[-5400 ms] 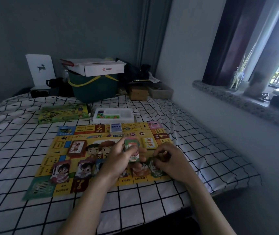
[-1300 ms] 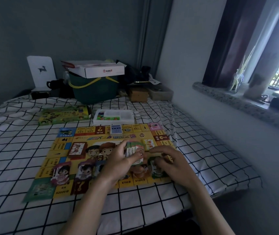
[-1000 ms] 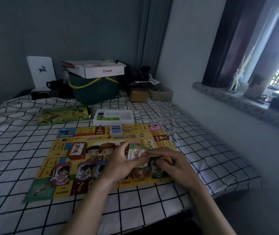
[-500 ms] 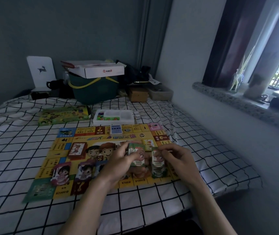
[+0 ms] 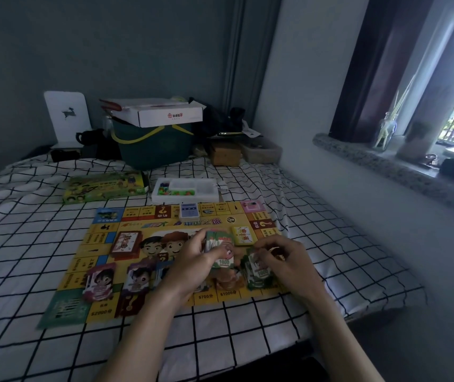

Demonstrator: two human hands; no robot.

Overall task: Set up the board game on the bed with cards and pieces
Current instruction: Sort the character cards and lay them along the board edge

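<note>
A yellow game board (image 5: 104,238) lies flat on the checked bed. My left hand (image 5: 192,264) grips a stack of green play-money notes (image 5: 220,250) marked 1000 above the board's near right part. My right hand (image 5: 283,260) pinches one green note (image 5: 257,267) over a pile of green notes (image 5: 259,281) on the board. Other card piles lie on the board: a red deck (image 5: 125,244), a pink pile (image 5: 99,281), a purple pile (image 5: 137,279), a yellow deck (image 5: 242,235), a blue deck (image 5: 189,210) and a pink deck (image 5: 252,206).
Behind the board lie a white tray of coloured pieces (image 5: 186,190) and the green game box (image 5: 104,187). A green bin (image 5: 154,144) with a white carton on it stands at the head of the bed. The bed's right edge (image 5: 385,299) runs along the wall under a window sill (image 5: 385,158).
Over the last half second my right hand has lowered the green note onto the pile at the board's near right. My left hand still holds the stack.
</note>
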